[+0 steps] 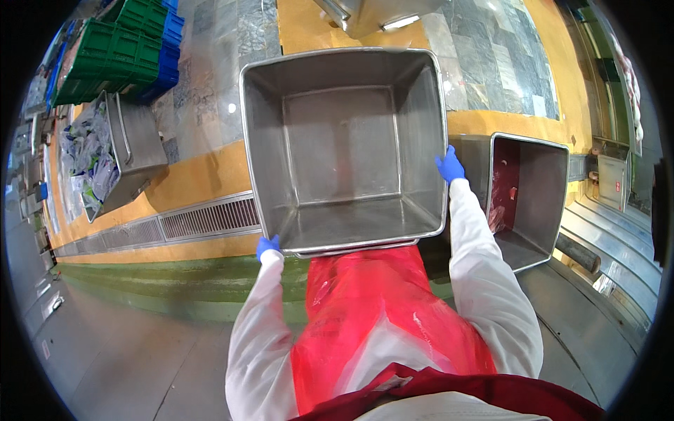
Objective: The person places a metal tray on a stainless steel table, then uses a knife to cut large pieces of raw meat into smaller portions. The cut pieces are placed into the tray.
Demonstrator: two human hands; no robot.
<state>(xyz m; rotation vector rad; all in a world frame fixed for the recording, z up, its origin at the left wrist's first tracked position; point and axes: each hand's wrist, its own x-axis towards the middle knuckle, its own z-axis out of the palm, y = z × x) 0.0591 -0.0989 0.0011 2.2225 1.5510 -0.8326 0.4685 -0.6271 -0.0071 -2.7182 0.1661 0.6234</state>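
Note:
A large square stainless steel tub cart (344, 147) stands right in front of me, its inside bare apart from stains on the floor of it. My left hand (267, 247), in a blue glove, is closed on the rim at the tub's near left corner. Further up the right side, my right hand (449, 165), also blue-gloved, grips the rim with the fingers partly hidden behind the edge. The tub's near side, with its handle bar (358, 247), is close against my red apron (372, 295).
A second steel tub (530, 203) with dark red contents stands close on the right. At left is a steel cart (137, 140) filled with plastic bags, below stacked green crates (112, 59). A floor grate (207, 215) runs along the left. Another metal container (372, 14) is beyond the tub.

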